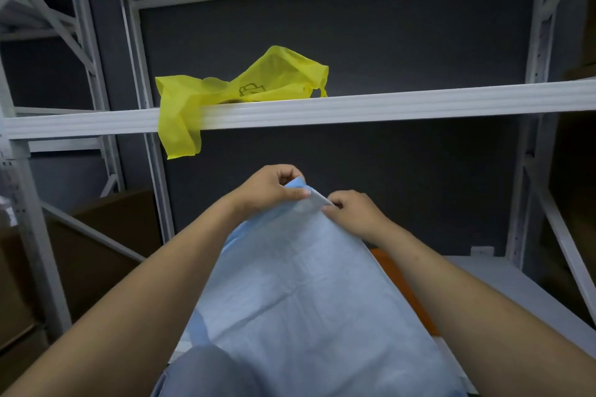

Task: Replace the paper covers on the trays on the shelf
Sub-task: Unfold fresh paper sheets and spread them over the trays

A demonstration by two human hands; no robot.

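A light blue paper cover [300, 293] is held up in front of me, creased in squares and hanging down toward my lap. My left hand [271, 188] pinches its top corner between thumb and fingers. My right hand [353, 209] pinches the same top edge just to the right, the two hands almost touching. An orange tray [403, 280] shows as a strip behind the cover's right side, on the lower shelf board [503, 287]. Most of the tray is hidden by the cover.
A yellow plastic bag [245, 87] lies on the upper shelf beam [387, 106] and droops over its front edge. White metal uprights [529, 151] frame the bay. Brown cardboard boxes [106, 235] stand at the left behind the diagonal brace.
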